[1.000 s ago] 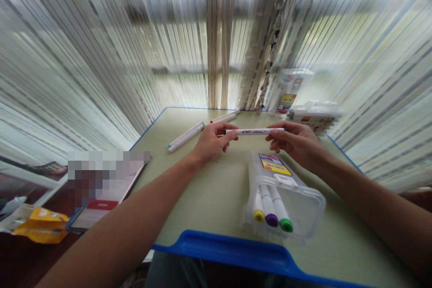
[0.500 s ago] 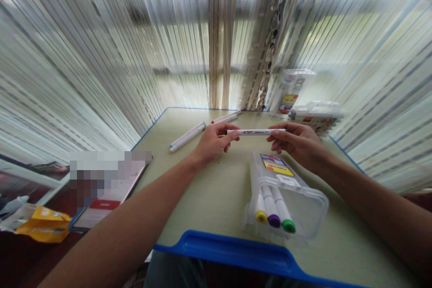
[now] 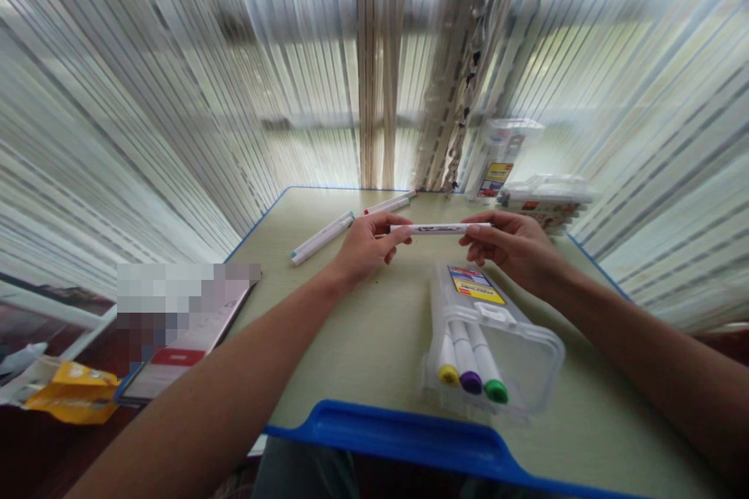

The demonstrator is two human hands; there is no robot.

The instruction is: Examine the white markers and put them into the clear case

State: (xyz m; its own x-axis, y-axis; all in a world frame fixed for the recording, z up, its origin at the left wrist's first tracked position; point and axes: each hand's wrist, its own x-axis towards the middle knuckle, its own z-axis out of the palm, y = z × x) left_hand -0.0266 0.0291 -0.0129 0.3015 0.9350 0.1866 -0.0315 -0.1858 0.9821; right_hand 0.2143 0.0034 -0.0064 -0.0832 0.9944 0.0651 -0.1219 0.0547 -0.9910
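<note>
A white marker is held level above the pale green table. My left hand pinches its left end, and my right hand pinches its right end. Just below my right hand lies a clear plastic marker case with a yellow label. Three markers lie inside it, capped yellow, purple and green.
Two loose white markers lie at the back left of the table. More clear marker boxes stand at the back right by striped curtains. A tablet and a yellow packet rest on the left. A blue rim edges the table's front.
</note>
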